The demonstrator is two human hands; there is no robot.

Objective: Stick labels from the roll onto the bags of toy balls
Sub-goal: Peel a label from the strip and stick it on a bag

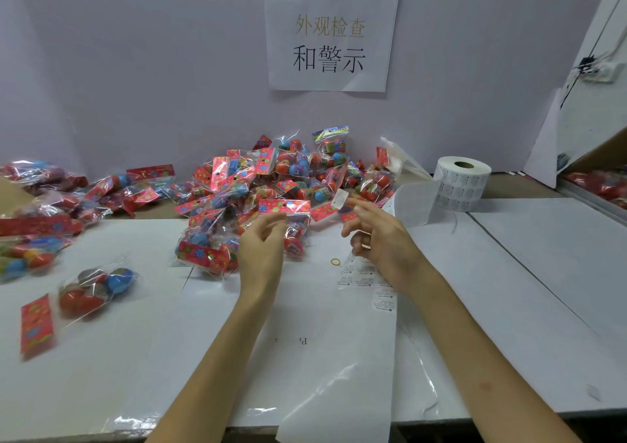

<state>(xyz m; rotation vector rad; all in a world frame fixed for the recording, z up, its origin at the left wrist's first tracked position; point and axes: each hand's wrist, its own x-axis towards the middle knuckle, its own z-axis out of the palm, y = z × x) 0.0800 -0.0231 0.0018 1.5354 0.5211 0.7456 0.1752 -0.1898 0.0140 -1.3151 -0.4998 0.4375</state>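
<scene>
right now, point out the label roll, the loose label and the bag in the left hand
label roll (462, 188): head view, printed outer side
loose label (340, 199): head view, its middle
held bag (284, 206): head view, pink header card

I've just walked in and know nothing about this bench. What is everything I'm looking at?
pile of bags: many, clear with red cards and red and blue balls, back of the table against the wall
bags at left: several, same colours, left edge
single bag: one, front left, lying flat
held bag: one, lifted before the pile
label roll: one, white, back right, on end
backing strip: one, white, printed labels, below the right hand
label: one, white, on a right fingertip
rubber band: one, yellow, between the hands
sign: one, white paper, on the wall
table: one, white
left hand: grips the held bag
right hand: carries the label
</scene>
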